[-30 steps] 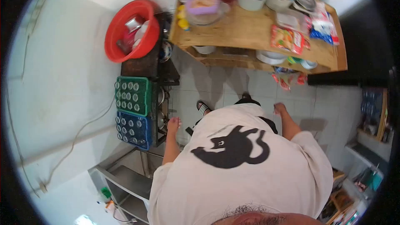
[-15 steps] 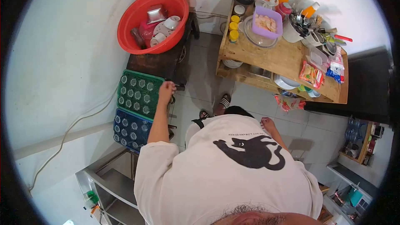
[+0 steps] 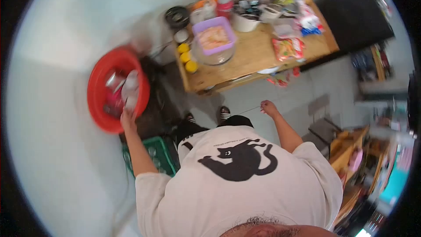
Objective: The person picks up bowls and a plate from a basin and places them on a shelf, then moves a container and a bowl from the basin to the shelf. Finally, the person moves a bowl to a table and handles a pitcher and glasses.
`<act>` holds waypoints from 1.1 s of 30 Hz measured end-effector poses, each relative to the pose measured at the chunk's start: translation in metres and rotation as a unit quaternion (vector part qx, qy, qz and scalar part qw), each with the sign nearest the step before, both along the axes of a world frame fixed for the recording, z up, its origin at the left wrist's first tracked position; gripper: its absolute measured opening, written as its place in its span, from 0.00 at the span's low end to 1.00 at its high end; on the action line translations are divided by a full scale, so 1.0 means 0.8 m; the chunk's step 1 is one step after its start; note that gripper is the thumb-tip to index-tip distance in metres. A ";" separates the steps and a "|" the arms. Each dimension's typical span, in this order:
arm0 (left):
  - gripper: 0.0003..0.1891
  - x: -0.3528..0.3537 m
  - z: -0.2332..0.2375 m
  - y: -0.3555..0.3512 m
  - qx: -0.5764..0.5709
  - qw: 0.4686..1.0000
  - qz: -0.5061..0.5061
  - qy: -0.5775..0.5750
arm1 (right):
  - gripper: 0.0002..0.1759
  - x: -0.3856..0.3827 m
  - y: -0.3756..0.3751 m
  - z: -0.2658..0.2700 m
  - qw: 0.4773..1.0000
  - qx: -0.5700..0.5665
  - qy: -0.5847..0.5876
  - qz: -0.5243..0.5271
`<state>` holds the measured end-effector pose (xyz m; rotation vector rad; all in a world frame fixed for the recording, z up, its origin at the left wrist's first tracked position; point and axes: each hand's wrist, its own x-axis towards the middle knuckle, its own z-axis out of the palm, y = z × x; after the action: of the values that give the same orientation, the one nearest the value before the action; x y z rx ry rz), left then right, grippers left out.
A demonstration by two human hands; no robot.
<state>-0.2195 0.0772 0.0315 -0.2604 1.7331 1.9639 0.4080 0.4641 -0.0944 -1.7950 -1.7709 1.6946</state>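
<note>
My left hand [image 3: 128, 120] is at the near rim of a red basin [image 3: 94, 105], beside a white cup [image 3: 130, 102]. Motion blur hides whether its fingers grip the rim or the cup. Inside the basin lie a metal container [image 3: 115, 80], a pink item [image 3: 115, 101] and other dishes. My right hand [image 3: 268, 107] hangs over the floor, its fingers loosely bent and apart, with nothing visible in them. Below the basin, a green tray [image 3: 164, 156] of clear glasses is partly behind my left forearm.
A wooden table [image 3: 254, 57] ahead carries a purple container [image 3: 215, 36] of pale food, yellow-lidded jars [image 3: 185, 57], bottles, a utensil holder [image 3: 245, 23] and a red food packet [image 3: 288, 49]. A dark stand [image 3: 160, 92] is beside the basin. Wooden shelving [image 3: 348, 156] stands right.
My left hand has moved from above the green tray to the basin's rim. The view has turned, so the basin appears lower and the table further left. The blue tray is out of sight.
</note>
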 end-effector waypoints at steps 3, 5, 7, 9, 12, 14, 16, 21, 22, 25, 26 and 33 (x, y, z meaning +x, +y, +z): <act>0.36 -0.081 -0.065 0.029 0.014 0.998 -0.007 -0.058 | 0.15 0.026 -0.049 0.010 0.996 0.037 -0.074 0.022; 0.37 -0.104 -0.085 0.060 0.043 0.996 -0.029 -0.078 | 0.16 0.041 -0.088 0.015 0.982 0.084 -0.168 0.005; 0.34 -0.113 -0.075 0.083 0.028 0.992 -0.105 -0.063 | 0.17 0.068 -0.141 -0.007 0.981 0.074 -0.178 -0.018; 0.29 -0.132 -0.057 0.135 -0.075 0.987 -0.117 -0.078 | 0.17 0.077 -0.227 -0.004 0.977 0.058 -0.195 -0.058; 0.26 -0.132 -0.041 0.151 -0.088 0.982 -0.157 -0.061 | 0.18 0.061 -0.326 0.016 0.949 -0.054 -0.311 0.019; 0.24 -0.126 -0.026 0.156 -0.122 0.958 -0.255 0.042 | 0.12 0.030 -0.366 0.045 0.952 -0.063 -0.300 0.006; 0.22 -0.122 -0.014 0.163 -0.119 0.940 -0.312 0.076 | 0.12 -0.009 -0.391 0.085 0.955 -0.069 -0.285 -0.053; 0.21 -0.146 -0.024 0.204 -0.006 0.965 -0.222 -0.142 | 0.15 -0.077 -0.407 0.107 0.950 -0.048 -0.224 -0.214; 0.22 -0.150 -0.027 0.212 -0.013 0.963 -0.232 -0.135 | 0.17 -0.082 -0.404 0.110 0.955 -0.037 -0.231 -0.184; 0.22 -0.151 -0.044 0.228 -0.033 0.957 -0.259 -0.131 | 0.19 -0.101 -0.397 0.121 0.955 -0.016 -0.252 -0.154; 0.22 -0.154 -0.047 0.232 -0.037 0.956 -0.262 -0.129 | 0.18 -0.104 -0.394 0.123 0.954 -0.004 -0.261 -0.145; 0.24 -0.165 -0.069 0.242 -0.056 0.947 -0.292 -0.125 | 0.18 -0.127 -0.391 0.137 0.957 0.019 -0.257 -0.131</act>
<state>-0.3513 0.2711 -0.0235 -0.0210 1.5324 1.3456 0.3061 0.1513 0.0151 -2.4859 -1.5982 1.1543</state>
